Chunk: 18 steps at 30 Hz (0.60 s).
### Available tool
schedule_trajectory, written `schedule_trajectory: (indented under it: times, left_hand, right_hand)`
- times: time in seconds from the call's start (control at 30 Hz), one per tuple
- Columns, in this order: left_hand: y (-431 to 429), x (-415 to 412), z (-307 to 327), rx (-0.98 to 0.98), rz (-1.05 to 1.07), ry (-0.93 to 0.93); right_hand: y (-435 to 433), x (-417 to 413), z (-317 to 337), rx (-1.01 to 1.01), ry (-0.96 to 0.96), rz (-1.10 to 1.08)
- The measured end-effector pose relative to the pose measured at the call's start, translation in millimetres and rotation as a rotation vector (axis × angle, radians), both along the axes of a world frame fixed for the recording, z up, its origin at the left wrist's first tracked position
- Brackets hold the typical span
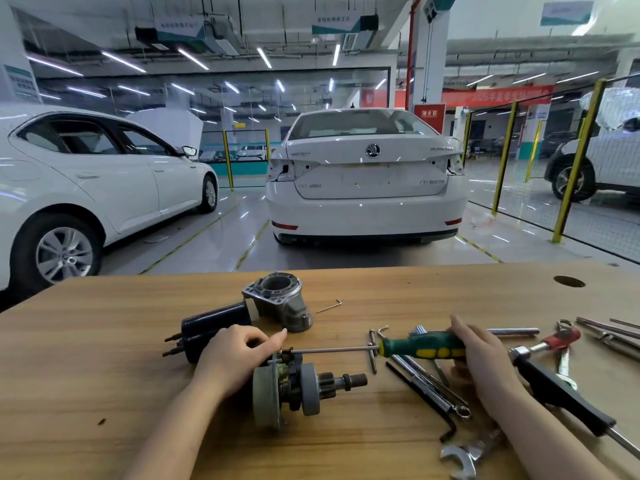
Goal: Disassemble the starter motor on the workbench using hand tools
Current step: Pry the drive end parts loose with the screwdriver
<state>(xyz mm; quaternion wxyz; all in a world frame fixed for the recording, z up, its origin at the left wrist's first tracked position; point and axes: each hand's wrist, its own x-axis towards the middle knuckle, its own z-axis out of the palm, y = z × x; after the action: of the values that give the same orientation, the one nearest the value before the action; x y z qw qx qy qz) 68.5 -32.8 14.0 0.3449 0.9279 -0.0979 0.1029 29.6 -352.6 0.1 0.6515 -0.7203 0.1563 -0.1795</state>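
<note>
Nearest the lens, an open-ended spanner (464, 455) lies on the wooden workbench (104, 375), down and to the right of the starter's drive assembly (291, 389). That assembly lies on its side near the middle of the bench. Its long axis runs left to right, with the grey disc end to the left and the toothed pinion and shaft stub pointing right.

The left hand (239, 351) rests just above the drive assembly with its fingers curled. Thumb and forefinger pinch the assembly's top edge where the tip of the screwdriver (422, 344) meets it. Well to the right of the assembly, the right hand (485, 355) is wrapped around the green and yellow handle, with the steel shank lying level and aimed left.

Beyond the assembly and partly under the left hand lies the black motor body (214, 327), its studs pointing left. Farther back stands the grey nose housing (277, 303), round mouth upward, with a small hex key (329, 305) to its right.

Right of the assembly lie a T-bar (372, 351), a black hex key (422, 400), a black-handled ratchet (561, 389) and red-handled pliers (564, 337).

Far behind the assembly, past the bench edge, a white car (363, 174) shows its rear
</note>
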Motion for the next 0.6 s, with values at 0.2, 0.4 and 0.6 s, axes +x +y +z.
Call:
schedule_trajectory:
  times: [0.2, 0.4, 0.6]
  left_hand:
    - [0, 0, 0, -0.012, -0.001, 0.007]
    - [1, 1, 0, -0.009, -0.002, 0.011]
    - [1, 3, -1, -0.014, 0.008, 0.008]
  right_hand:
    - [-7, -1, 6, 0.697, -0.014, 0.248]
    - [-14, -6, 9, 0.776, 0.013, 0.44]
    - [-13, -1, 10, 0.367, 0.191, 0.273]
